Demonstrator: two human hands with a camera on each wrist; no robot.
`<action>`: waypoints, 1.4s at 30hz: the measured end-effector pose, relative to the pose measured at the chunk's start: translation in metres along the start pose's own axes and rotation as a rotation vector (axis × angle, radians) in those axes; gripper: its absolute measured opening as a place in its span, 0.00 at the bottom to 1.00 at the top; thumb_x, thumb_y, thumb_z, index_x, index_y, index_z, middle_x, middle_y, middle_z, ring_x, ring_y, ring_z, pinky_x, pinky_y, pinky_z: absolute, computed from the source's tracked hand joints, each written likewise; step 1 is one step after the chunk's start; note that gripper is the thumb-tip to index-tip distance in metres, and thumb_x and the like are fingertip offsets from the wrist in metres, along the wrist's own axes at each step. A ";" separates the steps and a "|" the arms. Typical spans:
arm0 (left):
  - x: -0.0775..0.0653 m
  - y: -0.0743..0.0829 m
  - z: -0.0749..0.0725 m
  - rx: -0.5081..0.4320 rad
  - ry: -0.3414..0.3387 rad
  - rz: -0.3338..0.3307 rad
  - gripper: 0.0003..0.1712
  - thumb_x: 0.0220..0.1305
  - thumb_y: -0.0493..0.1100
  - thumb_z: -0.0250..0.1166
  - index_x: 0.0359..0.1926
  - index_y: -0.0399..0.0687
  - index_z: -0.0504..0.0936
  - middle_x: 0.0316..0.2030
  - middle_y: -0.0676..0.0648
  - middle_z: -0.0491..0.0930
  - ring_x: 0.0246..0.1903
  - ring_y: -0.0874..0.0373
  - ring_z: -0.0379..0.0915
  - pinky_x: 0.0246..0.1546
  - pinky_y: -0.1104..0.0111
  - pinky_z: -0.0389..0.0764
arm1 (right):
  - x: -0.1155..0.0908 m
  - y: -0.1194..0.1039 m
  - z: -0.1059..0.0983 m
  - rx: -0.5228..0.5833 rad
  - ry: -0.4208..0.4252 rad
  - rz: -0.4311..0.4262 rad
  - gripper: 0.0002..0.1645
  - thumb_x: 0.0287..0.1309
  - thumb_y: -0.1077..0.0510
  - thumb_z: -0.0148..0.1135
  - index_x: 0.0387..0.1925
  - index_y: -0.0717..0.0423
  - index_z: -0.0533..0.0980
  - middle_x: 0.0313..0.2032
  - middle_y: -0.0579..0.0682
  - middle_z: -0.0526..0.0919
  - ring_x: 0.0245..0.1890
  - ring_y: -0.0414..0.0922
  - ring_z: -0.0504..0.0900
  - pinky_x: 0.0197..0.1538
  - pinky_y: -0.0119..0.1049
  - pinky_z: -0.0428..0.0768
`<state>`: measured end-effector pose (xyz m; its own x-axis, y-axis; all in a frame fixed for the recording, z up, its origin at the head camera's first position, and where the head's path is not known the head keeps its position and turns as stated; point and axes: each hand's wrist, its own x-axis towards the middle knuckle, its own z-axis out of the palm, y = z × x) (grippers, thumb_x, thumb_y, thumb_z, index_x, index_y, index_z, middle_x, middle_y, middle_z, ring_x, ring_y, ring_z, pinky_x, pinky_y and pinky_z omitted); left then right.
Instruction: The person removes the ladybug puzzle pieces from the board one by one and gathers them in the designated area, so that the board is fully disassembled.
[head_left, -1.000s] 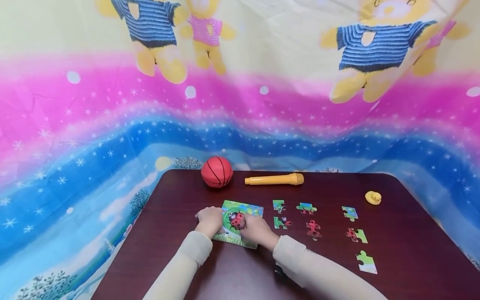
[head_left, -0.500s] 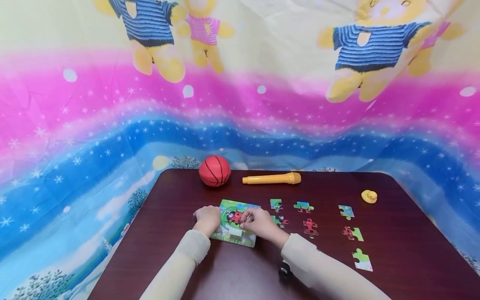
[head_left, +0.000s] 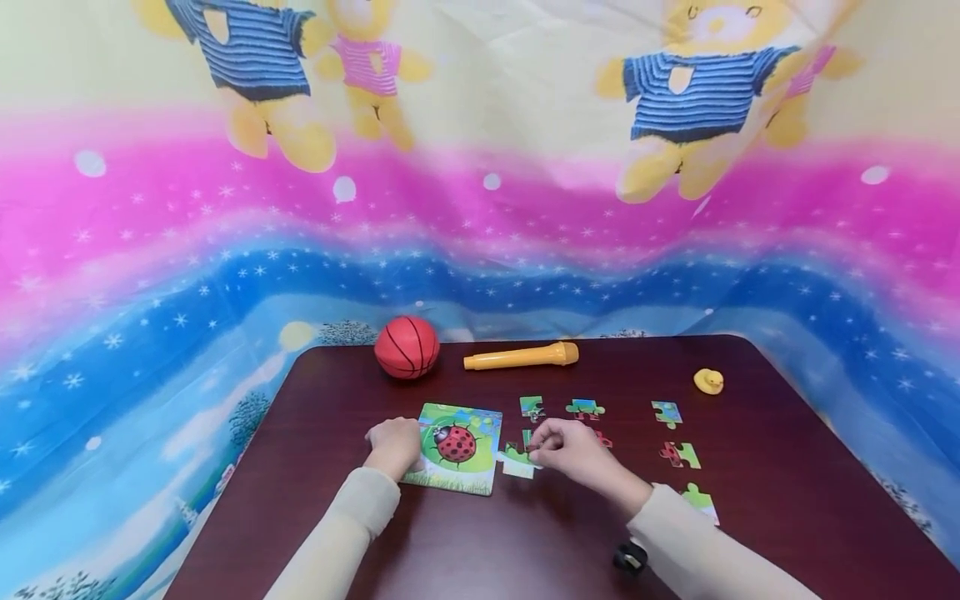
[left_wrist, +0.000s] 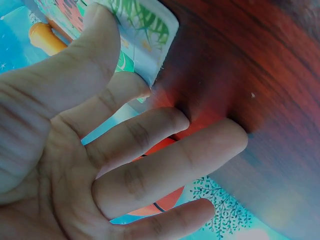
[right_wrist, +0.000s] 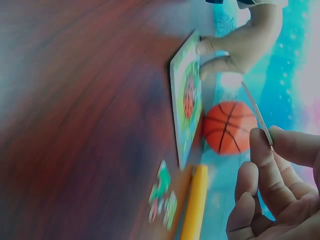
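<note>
A square puzzle board (head_left: 459, 450) with a ladybug picture lies on the table in the head view. My left hand (head_left: 395, 446) holds its left edge, thumb (left_wrist: 102, 37) over the printed face and index finger at the side near the corner. The other left fingers stretch out close over the tabletop. My right hand (head_left: 573, 450) pinches a jigsaw piece (head_left: 517, 463) between thumb and index finger, just right of the board. In the right wrist view that piece (right_wrist: 257, 112) appears edge-on, raised above the table. The right hand partly hides pieces behind it.
Several loose jigsaw pieces (head_left: 679, 454) lie in rough rows on the right of the dark table (head_left: 450, 554). Along the back are a red toy basketball (head_left: 407, 347) and a yellow toy microphone (head_left: 521, 357). A small yellow duck (head_left: 708, 382) sits at back right.
My right hand has lifted the jigsaw piece off the board and carried it right, uncovering the ladybug picture. The left hand stays at the board's edge. The head view has turned slightly right.
</note>
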<state>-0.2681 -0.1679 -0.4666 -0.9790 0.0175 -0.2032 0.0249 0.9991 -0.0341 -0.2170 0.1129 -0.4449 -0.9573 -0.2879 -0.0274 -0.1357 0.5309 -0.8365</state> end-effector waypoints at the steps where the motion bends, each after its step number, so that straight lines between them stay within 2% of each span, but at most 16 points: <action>1: 0.000 -0.002 0.001 -0.001 -0.001 0.000 0.31 0.39 0.50 0.78 0.44 0.38 0.81 0.42 0.40 0.81 0.42 0.39 0.77 0.41 0.39 0.74 | -0.004 0.003 -0.004 -0.001 0.002 0.001 0.07 0.52 0.57 0.69 0.32 0.52 0.77 0.25 0.45 0.81 0.28 0.43 0.78 0.31 0.38 0.75; 9: -0.005 -0.009 0.001 -0.007 -0.015 -0.003 0.31 0.39 0.50 0.78 0.44 0.37 0.81 0.42 0.38 0.81 0.41 0.39 0.77 0.42 0.40 0.74 | -0.033 0.034 -0.042 -0.009 0.030 0.070 0.10 0.52 0.55 0.69 0.33 0.55 0.77 0.26 0.47 0.81 0.29 0.44 0.78 0.31 0.37 0.75; 14: -0.005 -0.012 0.001 -0.017 -0.010 -0.001 0.31 0.39 0.48 0.78 0.45 0.37 0.81 0.43 0.38 0.81 0.41 0.38 0.77 0.42 0.39 0.74 | -0.044 0.053 -0.056 -0.027 0.049 0.097 0.10 0.52 0.57 0.68 0.33 0.57 0.77 0.25 0.48 0.81 0.29 0.45 0.78 0.31 0.36 0.74; 24: 0.000 -0.009 0.005 -0.019 -0.013 0.004 0.31 0.39 0.47 0.79 0.45 0.37 0.81 0.43 0.37 0.81 0.41 0.38 0.77 0.41 0.38 0.74 | -0.052 0.079 -0.057 -0.134 0.076 0.102 0.05 0.50 0.61 0.68 0.30 0.53 0.77 0.23 0.44 0.81 0.25 0.41 0.78 0.27 0.34 0.73; 33: 0.002 -0.002 0.004 -0.003 0.004 0.005 0.31 0.38 0.49 0.79 0.44 0.37 0.81 0.42 0.37 0.81 0.39 0.39 0.78 0.40 0.39 0.74 | -0.050 0.089 -0.053 -0.219 0.149 0.109 0.07 0.49 0.62 0.69 0.26 0.49 0.77 0.21 0.42 0.79 0.22 0.39 0.74 0.26 0.34 0.71; 42: -0.002 0.005 0.000 -0.004 -0.005 0.025 0.32 0.37 0.51 0.80 0.42 0.37 0.82 0.40 0.38 0.82 0.38 0.39 0.78 0.40 0.40 0.75 | -0.048 0.094 -0.058 -0.266 0.167 0.109 0.06 0.47 0.62 0.68 0.25 0.50 0.78 0.20 0.42 0.78 0.22 0.40 0.73 0.29 0.36 0.70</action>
<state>-0.2658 -0.1632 -0.4667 -0.9771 0.0428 -0.2086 0.0491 0.9985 -0.0251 -0.1987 0.2229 -0.4903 -0.9955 -0.0952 -0.0006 -0.0710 0.7470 -0.6611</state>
